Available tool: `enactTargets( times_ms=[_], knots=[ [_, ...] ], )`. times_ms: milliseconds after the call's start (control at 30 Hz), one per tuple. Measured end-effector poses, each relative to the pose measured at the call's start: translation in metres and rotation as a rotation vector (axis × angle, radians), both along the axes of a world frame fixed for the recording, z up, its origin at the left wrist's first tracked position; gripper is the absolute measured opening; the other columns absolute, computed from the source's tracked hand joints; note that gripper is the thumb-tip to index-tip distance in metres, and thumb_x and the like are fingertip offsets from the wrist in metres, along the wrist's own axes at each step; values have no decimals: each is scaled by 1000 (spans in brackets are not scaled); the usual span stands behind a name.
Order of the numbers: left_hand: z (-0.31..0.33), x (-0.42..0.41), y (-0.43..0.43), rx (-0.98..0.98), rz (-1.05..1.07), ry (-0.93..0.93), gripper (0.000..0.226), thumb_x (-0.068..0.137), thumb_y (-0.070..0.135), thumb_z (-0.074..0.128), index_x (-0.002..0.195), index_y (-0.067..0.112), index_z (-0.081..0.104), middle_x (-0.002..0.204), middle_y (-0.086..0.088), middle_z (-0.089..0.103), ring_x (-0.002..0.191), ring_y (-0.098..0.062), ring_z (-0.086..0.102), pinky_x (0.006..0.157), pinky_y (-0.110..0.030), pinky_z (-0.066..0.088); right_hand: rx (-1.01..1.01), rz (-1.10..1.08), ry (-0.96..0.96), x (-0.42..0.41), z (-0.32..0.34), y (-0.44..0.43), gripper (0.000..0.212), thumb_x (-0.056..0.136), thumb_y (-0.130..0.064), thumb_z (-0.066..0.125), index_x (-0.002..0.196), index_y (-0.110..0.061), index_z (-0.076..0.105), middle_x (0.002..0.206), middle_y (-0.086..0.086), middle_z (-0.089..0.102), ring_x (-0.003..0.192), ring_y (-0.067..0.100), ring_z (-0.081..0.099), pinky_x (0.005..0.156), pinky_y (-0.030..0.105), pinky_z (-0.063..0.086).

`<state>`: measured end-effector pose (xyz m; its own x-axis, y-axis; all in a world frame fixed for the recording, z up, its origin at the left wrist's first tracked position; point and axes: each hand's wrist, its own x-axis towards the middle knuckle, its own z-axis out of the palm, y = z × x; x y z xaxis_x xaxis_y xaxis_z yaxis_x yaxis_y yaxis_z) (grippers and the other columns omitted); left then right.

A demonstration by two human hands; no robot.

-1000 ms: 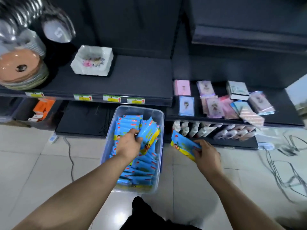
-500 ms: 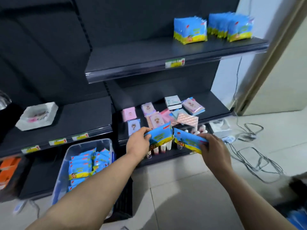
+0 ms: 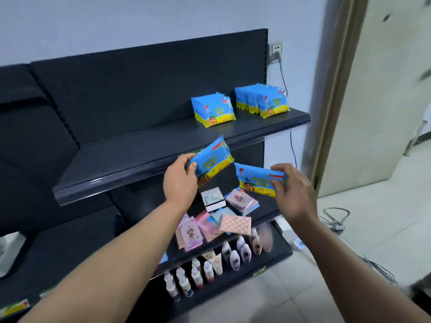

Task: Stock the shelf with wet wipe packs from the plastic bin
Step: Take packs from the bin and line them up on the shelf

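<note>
My left hand (image 3: 180,180) grips a blue and yellow wet wipe pack (image 3: 211,162) just in front of the top shelf's (image 3: 140,157) front edge. My right hand (image 3: 295,194) holds a second wet wipe pack (image 3: 255,180) a little lower, to the right. On the top shelf stand two upright rows of the same packs, one row (image 3: 213,109) near the middle and a second row (image 3: 262,101) at the right end. The plastic bin is out of view.
Below, a middle shelf (image 3: 268,210) carries pink and blue flat packets (image 3: 210,224) and a small white box (image 3: 213,199). The bottom shelf holds several small bottles (image 3: 210,269). Cables (image 3: 335,217) lie on the tiled floor at right. A doorway (image 3: 377,89) stands to the right.
Both hands rose from the bin on the floor up to the top shelf's edge, each carrying a pack. The view swung up and right, and the bin left the frame.
</note>
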<state>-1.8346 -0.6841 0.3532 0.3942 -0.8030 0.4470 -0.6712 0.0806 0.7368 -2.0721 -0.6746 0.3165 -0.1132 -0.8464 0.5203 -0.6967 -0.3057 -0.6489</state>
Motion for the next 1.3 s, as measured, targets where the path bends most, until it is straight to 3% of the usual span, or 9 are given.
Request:
enactTargets(
  times_ms=[167,300,500,667,800,933,1100,1200,1300],
  knots=[
    [26,12,-96,-97,37,31,26,96,14,50,117,20,64,113,3,66,103,-16,58,89,-33,48,-11,3,-36,8,31,-84,22,91,-17,58,111,-23,52,92,-5,53,91,20,52,71,30,34],
    [39,22,-176,-90,27,27,25,96,18,50,116,25,63,113,5,64,104,-15,57,86,-33,47,-36,82,-79,13,50,-155,21,90,-20,59,102,-32,47,97,-6,59,84,14,51,69,27,33],
    [55,18,-273,-31,-103,-39,26,93,17,55,117,21,66,121,4,63,109,-15,58,92,-31,47,-57,161,-190,18,73,-240,22,88,-20,64,102,-30,50,83,-25,54,62,3,50,59,19,37],
    [47,19,-317,66,-97,-61,19,89,17,63,106,21,70,111,4,60,108,-14,55,84,-23,38,39,300,-33,18,73,-295,25,89,-22,63,106,-31,47,96,-12,59,71,15,57,65,32,46],
    [43,17,-332,64,-31,-4,16,86,17,67,101,21,70,111,3,60,101,-10,52,81,-21,37,96,382,-11,23,68,-332,25,88,-23,65,105,-29,48,92,-16,57,58,2,51,53,16,37],
    [42,13,-340,37,62,75,13,83,15,71,94,20,67,107,1,61,97,-14,58,81,-29,48,151,439,14,33,67,-364,24,87,-25,67,105,-26,52,91,-4,62,63,15,55,59,32,46],
    [38,10,-333,-30,153,365,5,90,21,60,87,24,64,100,-1,67,91,-16,66,83,-39,55,120,459,28,55,68,-395,25,85,-24,68,107,-23,56,95,-7,53,67,4,46,56,20,34],
    [36,4,-318,21,153,445,17,90,38,61,98,22,58,109,7,63,95,-6,60,83,-27,50,122,447,18,68,69,-406,28,85,-23,69,109,-25,54,96,-8,57,68,4,47,55,21,34],
    [29,-3,-311,256,158,188,61,76,40,78,124,17,48,121,5,51,103,-8,52,84,-22,41,85,365,20,76,67,-410,44,81,-28,74,117,-25,49,109,-7,56,90,11,54,63,27,44]
  ],
)
